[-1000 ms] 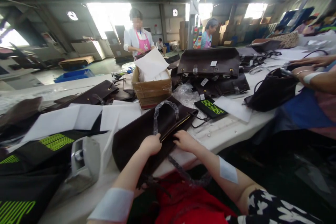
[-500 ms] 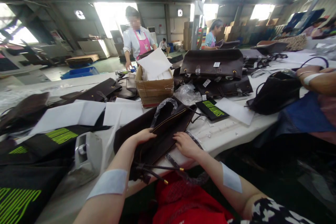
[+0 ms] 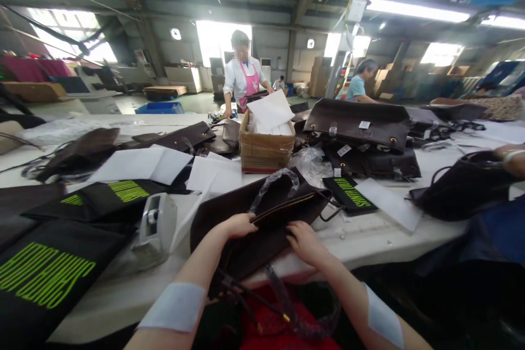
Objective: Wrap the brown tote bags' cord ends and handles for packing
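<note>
A dark brown handbag (image 3: 266,241) lies tilted at the table's near edge, its gold zip apart along the mouth. One handle (image 3: 283,175), wrapped in clear plastic, arches over the far side; another wrapped handle hangs over the near edge by dark cords with gold tips. My left hand (image 3: 239,226) grips the bag's rim near the zip's left end, its fingertips partly hidden. My right hand (image 3: 307,243) rests on the near panel at the right, fingers spread and slightly bent.
Behind the bag stands a cardboard box (image 3: 266,150) with white sheets. A tape dispenser (image 3: 158,227) and black pouches with green lettering (image 3: 49,268) lie left. More brown bags (image 3: 356,123) are stacked beyond. A co-worker in a pink apron (image 3: 249,79) stands across; another's arm (image 3: 511,156) holds a bag right.
My view has swung left and up, so the scene sits lower and farther right. Both hands keep their places on the handbag. The co-worker at the right shows less.
</note>
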{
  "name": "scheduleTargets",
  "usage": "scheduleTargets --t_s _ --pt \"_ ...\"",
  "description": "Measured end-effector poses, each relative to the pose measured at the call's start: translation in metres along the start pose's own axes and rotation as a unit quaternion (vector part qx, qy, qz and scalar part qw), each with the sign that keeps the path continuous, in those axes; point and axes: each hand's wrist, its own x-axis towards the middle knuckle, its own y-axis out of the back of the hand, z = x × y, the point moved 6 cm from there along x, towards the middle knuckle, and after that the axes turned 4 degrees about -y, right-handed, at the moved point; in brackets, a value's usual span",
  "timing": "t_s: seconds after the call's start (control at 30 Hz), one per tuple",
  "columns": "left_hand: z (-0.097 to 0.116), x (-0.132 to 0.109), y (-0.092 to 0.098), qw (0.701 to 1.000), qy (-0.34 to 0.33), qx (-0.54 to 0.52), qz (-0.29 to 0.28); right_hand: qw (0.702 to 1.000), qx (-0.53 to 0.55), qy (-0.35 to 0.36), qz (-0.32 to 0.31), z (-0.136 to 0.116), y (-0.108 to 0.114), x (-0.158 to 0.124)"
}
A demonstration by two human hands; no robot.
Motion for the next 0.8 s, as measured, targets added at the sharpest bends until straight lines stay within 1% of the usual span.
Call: scheduleTargets --t_s 0.1,0.2,0.27,0.37,0.5,0.57,0.7,0.8 --pt "-0.008 0.001 0.002 0.997 -0.014 -0.063 -0.039 0.994 -0.088 -0.063 0.002 0.006 0.005 0.019" --pt "-0.011 0.006 0.001 0.993 -0.013 -0.100 -0.059 0.977 -0.157 -0.140 -0.044 0.012 0.005 0.044" --pt "-0.011 0.006 0.001 0.993 -0.005 -0.108 -0.052 0.969 -0.169 -0.163 -0.072 0.013 0.001 0.058" --pt "-0.011 0.004 0.001 0.993 0.013 -0.110 -0.028 0.969 -0.165 -0.171 -0.072 0.010 -0.004 0.072" --pt "-0.013 0.003 0.003 0.992 0.023 -0.121 -0.009 0.964 -0.161 -0.202 -0.057 0.013 -0.005 0.075" --pt "-0.012 0.004 0.003 0.990 0.016 -0.139 -0.020 0.958 -0.149 -0.238 -0.057 0.016 -0.003 0.072" --pt "-0.015 0.008 -0.003 0.979 -0.006 -0.188 -0.072 0.940 -0.121 -0.312 -0.070 0.019 0.001 0.071" --pt "-0.024 0.012 -0.004 0.959 0.010 -0.274 -0.072 0.932 -0.110 -0.337 -0.075 0.018 0.000 0.081"
